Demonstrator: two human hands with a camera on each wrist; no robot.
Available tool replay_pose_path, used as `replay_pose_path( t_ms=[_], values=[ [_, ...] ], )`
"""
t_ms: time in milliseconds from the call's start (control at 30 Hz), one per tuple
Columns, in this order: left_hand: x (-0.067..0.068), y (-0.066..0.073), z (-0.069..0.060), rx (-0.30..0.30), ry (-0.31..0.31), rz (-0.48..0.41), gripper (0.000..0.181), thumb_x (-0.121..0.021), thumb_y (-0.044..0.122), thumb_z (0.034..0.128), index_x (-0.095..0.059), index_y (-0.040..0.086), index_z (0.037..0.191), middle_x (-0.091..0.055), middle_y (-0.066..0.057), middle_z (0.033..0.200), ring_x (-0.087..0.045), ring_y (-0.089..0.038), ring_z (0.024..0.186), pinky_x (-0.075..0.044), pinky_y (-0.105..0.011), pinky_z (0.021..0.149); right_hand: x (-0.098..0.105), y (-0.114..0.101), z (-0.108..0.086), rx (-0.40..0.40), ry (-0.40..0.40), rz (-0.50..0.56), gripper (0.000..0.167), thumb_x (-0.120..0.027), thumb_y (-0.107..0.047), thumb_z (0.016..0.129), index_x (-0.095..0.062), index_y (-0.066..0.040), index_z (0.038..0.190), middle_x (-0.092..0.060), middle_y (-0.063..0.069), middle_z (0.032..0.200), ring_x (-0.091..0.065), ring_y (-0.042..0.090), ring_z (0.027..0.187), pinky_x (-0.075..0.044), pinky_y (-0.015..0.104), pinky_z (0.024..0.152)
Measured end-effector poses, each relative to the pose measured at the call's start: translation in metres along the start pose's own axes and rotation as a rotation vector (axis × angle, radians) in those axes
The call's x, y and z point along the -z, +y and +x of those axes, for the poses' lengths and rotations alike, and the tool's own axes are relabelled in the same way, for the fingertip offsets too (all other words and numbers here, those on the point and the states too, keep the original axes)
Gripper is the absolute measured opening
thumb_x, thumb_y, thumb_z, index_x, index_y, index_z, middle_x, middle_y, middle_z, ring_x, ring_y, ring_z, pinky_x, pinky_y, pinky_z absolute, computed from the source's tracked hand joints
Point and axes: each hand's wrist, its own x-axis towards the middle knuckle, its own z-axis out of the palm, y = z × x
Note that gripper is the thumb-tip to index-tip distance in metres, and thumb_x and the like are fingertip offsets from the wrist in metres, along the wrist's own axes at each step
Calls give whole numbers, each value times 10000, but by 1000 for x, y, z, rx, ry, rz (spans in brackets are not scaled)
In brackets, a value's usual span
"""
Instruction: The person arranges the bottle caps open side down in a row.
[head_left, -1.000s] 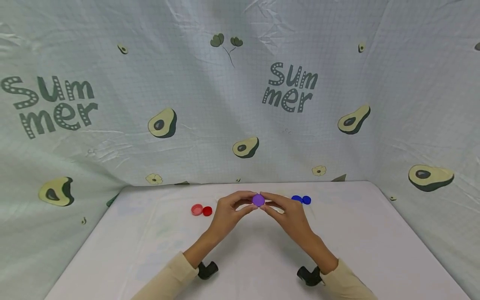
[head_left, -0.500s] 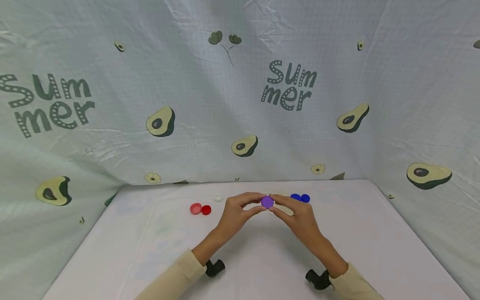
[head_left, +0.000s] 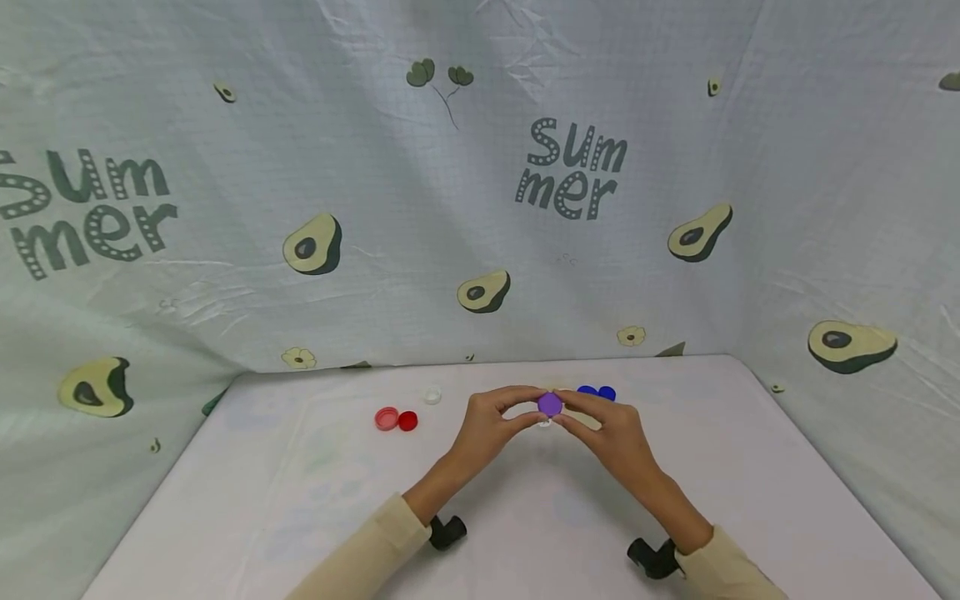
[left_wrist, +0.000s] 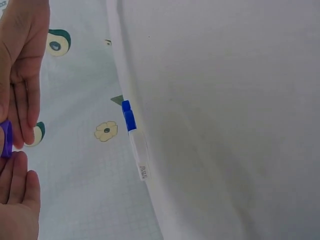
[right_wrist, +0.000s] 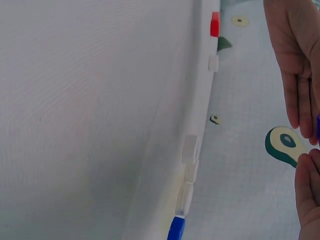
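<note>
A small round purple cap is held up above the white table between both hands, its flat face toward the head camera. From the left side, the thumb and a finger of my left hand pinch its edge. My right hand pinches the opposite edge the same way. In the left wrist view the purple cap shows its side wall, partly covered by fingers. Only a sliver of it reaches the edge of the right wrist view. A whitish piece shows just below the cap, partly hidden by the fingertips.
Two red round caps lie side by side on the table at the left, with a clear-white cap behind them. Two blue caps lie behind my right hand. A printed cloth hangs behind the table.
Both hands have moved a little to the right together with the purple cap. The clear-white cap at the back left has come into fuller view. The grip looks the same.
</note>
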Motion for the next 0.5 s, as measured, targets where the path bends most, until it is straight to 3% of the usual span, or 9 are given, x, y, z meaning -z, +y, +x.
replay_pose_path(
  t_ms=[167, 333, 500],
  values=[
    [-6, -2, 4, 34, -22, 2, 335, -790, 163, 876, -757, 82, 1199, -744, -13, 1191, -678, -133, 1156, -525, -284, 999, 6, 7, -2, -51, -28, 24, 388, -842, -33, 797, -753, -28, 1174, -771, 85, 1074, -751, 243, 950, -617, 402, 764],
    [-13, -4, 9, 92, -40, -2, 335, -790, 177, 875, -763, 97, 1199, -745, -13, 1183, -683, -137, 1151, -536, -356, 1003, 12, 14, -3, -124, -67, 59, 366, -839, -68, 816, -760, -53, 1173, -775, 60, 1057, -752, 215, 949, -616, 390, 794],
    [-18, -3, 13, 124, -42, 45, 326, -794, 213, 872, -773, 106, 1179, -750, -18, 1159, -692, -143, 1129, -559, -398, 969, 16, 20, -4, -187, -104, 84, 346, -822, -90, 844, -757, -52, 1182, -770, 80, 1074, -752, 252, 956, -614, 451, 783]
  ],
)
